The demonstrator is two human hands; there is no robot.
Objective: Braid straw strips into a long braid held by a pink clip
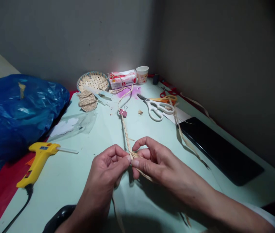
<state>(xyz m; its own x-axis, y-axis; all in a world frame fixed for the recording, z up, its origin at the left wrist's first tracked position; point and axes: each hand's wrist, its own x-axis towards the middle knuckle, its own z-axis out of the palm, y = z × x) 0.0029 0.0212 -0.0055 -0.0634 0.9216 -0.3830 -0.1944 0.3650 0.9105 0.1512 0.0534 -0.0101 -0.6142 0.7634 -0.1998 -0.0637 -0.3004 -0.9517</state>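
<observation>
A thin braid of pale straw-like strands [126,132] runs away from me over the table, with a pink binder clip [123,112] on it farther up. At its near end, my left hand [108,168] pinches the braid between thumb and fingertips. My right hand [152,161] closes thumb and fingers on the loose strands just beside it, and the two thumbs nearly touch. Some strands hang down below my hands toward the table's near edge. The fingertips underneath are partly hidden.
A yellow glue gun [38,163] and a blue plastic bag [18,116] lie left. At the back are a twine ball [87,101], a woven basket [92,81], a tissue pack [123,79] and a paper cup [142,75]. White-handled scissors [155,108] and a black slab [221,150] lie right.
</observation>
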